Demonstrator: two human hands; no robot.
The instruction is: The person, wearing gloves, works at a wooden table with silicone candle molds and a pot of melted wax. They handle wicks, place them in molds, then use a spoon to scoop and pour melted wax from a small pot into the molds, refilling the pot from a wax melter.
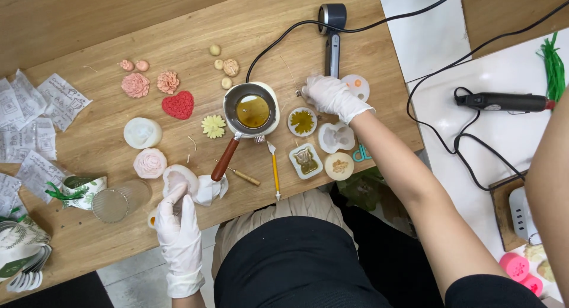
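Note:
My left hand (176, 225), in a white glove, rests at the table's near edge with its fingertips on a white silicone mould (178, 177); a small round orange-centred piece (152, 219) sits beside the palm. My right hand (329, 96), also gloved, lies fingers apart on the wooden table (89, 136) between a round white mould with orange spots (357, 85) and a round mould filled with dark yellow wax (302, 122). Whether it pinches something small is unclear. A small melting pot (252, 110) of amber liquid with a wooden handle (225, 160) stands left of that hand.
Pink, red and cream wax flowers and a red heart (178, 104) lie at the back left. More moulds (306, 161), a yellow tool (275, 171), a heat gun (504, 101), black cables and printed wrappers (35, 124) surround the work. Another person's arm (551, 166) is at the right edge.

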